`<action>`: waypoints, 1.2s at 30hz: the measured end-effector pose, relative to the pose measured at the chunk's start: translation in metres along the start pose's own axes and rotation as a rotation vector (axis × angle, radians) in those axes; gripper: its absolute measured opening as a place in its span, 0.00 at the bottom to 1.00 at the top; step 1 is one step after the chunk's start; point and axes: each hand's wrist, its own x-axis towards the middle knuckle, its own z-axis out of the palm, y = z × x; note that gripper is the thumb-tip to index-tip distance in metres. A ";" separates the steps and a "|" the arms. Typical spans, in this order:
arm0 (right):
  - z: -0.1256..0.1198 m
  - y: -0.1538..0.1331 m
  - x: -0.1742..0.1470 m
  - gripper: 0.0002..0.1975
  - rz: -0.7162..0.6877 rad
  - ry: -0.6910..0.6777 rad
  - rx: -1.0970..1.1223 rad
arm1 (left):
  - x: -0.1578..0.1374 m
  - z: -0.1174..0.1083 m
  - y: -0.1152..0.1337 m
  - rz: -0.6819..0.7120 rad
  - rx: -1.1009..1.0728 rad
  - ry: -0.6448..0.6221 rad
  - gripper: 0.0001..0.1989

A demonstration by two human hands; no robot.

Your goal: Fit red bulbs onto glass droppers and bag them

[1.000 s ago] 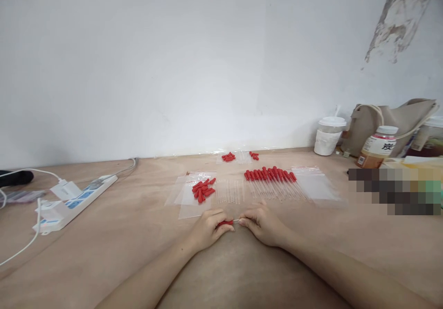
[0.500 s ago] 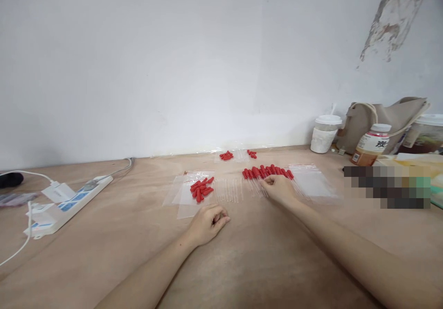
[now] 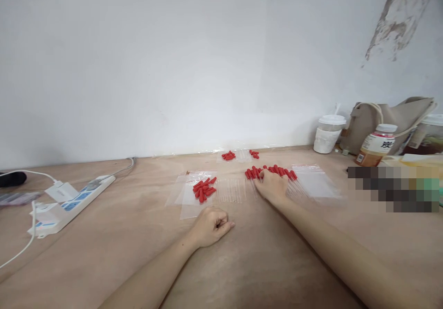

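Observation:
My right hand (image 3: 272, 186) reaches into a row of glass droppers with red rubber bulbs (image 3: 279, 171). Its bent fingertips are closed at a dropper's bulb, and the hand covers part of the row. Left of the row, thin clear glass tubes (image 3: 231, 190) without bulbs lie side by side. A loose pile of red rubber bulbs (image 3: 204, 190) rests on clear zip bags (image 3: 188, 210). My left hand (image 3: 212, 226) lies on the table just in front of those bags, fingers curled in, with nothing visible in it.
More red bulbs (image 3: 229, 155) lie by the wall on clear plastic. Further clear zip bags (image 3: 316, 184) are right of the droppers. A white power strip (image 3: 74, 207) with cables is at left. A lidded cup (image 3: 328, 134), a bottle (image 3: 376, 145) and a grey bag (image 3: 360, 115) stand at right.
My right hand has shifted slightly left and its fingers now reach farther over the red bulbs. My left hand stays curled on the table. The view has turned a little.

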 end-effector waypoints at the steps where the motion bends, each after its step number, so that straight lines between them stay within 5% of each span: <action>1: -0.002 -0.003 -0.002 0.13 -0.040 0.019 -0.020 | 0.000 0.000 0.000 -0.001 0.000 0.003 0.16; 7: -0.005 -0.029 -0.008 0.14 -0.182 -0.133 -0.131 | -0.001 0.000 0.003 0.001 0.018 0.057 0.15; 13: 0.003 -0.041 -0.001 0.11 -0.107 -0.277 -0.178 | 0.001 -0.006 -0.009 -0.256 0.242 0.627 0.10; 17: 0.008 -0.047 0.005 0.10 -0.091 -0.344 -0.183 | 0.002 -0.018 -0.027 -0.468 0.337 0.757 0.06; 25: -0.020 -0.044 -0.009 0.14 -0.162 -0.320 -0.147 | -0.001 -0.026 -0.038 -0.738 0.335 0.616 0.11; 36: -0.029 0.019 -0.075 0.12 -0.492 0.160 0.048 | -0.003 -0.024 -0.036 -0.817 0.327 0.384 0.16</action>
